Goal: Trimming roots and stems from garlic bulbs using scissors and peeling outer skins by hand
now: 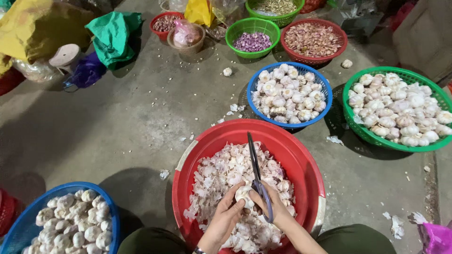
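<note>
My left hand (226, 216) holds a white garlic bulb (243, 193) over a big red basin (301, 160) full of papery garlic skins. My right hand (273, 207) grips a pair of scissors (255, 169) by their blue-grey handles. The dark blades point away from me over the pile and look shut. Both hands meet at the bulb, above the near part of the basin.
A blue basket of garlic (289, 94) and a green basket of garlic (400, 110) sit beyond the basin. Another blue basket of garlic (66, 226) is at my near left. Smaller baskets (253, 37), a red basket of cloves (314, 41) and bags line the back. Loose skins litter the concrete floor.
</note>
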